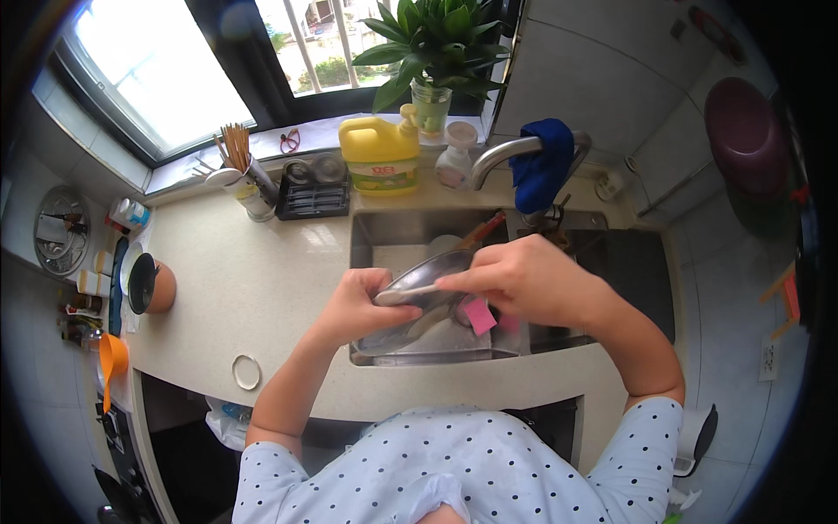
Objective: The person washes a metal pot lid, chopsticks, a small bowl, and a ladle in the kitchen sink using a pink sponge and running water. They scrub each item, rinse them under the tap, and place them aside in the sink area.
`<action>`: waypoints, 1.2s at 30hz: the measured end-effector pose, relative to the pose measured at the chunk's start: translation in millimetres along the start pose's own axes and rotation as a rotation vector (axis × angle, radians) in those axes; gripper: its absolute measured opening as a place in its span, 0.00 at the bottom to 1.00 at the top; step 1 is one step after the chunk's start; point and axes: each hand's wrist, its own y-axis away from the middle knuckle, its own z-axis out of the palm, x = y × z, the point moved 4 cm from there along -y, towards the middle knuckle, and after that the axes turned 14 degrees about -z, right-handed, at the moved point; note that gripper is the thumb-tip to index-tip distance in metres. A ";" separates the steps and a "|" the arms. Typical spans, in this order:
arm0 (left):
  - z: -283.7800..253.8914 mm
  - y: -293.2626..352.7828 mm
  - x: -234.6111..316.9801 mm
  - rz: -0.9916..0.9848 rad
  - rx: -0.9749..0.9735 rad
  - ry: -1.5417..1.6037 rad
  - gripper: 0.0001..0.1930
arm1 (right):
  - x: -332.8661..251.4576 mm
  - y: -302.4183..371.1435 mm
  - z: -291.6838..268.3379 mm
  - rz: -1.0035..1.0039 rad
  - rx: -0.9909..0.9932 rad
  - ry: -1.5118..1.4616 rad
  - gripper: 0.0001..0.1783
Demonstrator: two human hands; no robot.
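Above the sink (pixel 371 229), both hands hold a round, shiny grey lid-like dish (pixel 428 271) with a pale edge, tilted; its exact kind is unclear. My left hand (pixel 353 306) grips its left side, thumb under the pale edge. From the right, my right hand (pixel 532 279) is closed on it, with the index finger stretched along the edge. Some of its fingertips are hidden. Just below that hand shows a pink sponge-like piece (pixel 478 316); whether the hand touches it, I cannot tell. A reddish-brown handle (pixel 483 230) leans in the sink behind the dish, among partly hidden dishes.
A blue cloth (pixel 543 166) drapes over the faucet (pixel 502 157). Behind the sink stand a yellow jug (pixel 381 157), a black rack (pixel 312 199) and a chopstick holder (pixel 253 188). A white ring (pixel 247 372) lies on the counter (pixel 236 279). A brown pot (pixel 157 286) stands left.
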 end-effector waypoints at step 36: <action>-29.6 6.0 -21.5 0.067 -0.114 0.413 0.15 | 47.1 30.3 -27.9 0.224 0.150 -0.315 0.19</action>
